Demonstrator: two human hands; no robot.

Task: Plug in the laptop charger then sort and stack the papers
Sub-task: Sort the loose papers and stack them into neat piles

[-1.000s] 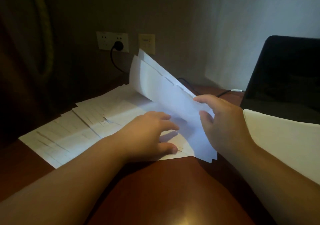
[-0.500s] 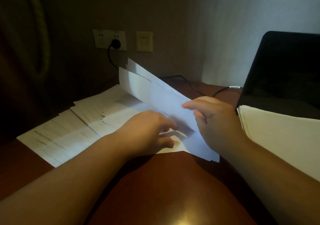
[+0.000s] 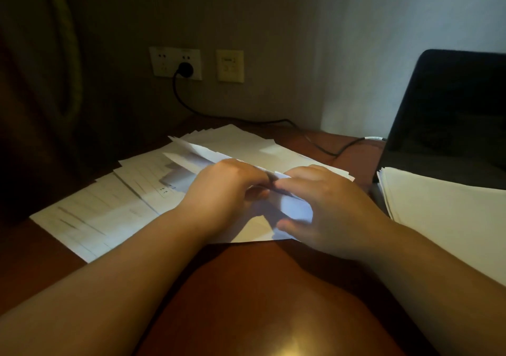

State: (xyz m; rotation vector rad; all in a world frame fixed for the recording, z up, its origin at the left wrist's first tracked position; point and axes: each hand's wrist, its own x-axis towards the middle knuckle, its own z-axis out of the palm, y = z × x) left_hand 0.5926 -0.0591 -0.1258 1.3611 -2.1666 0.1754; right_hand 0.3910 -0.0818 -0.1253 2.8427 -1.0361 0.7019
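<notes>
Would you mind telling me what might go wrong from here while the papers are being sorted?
1. Both the left hand and right hand work one raised sheet; it may crease or tear.
2. The spread papers overlap loosely and reach the desk's left edge; a sweep could push some off.
3. The charger cable runs just behind them and might snag.

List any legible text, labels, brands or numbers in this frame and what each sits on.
None legible.
Printed sheets spread on the desk: lines of print, too blurred to read.
Small marks on a sheet beside the left hand: too small to read.
Beige wall panel: faint markings, unreadable.
Wall socket holding the black plug: no readable label.
Laptop, white stack: no text visible.
</notes>
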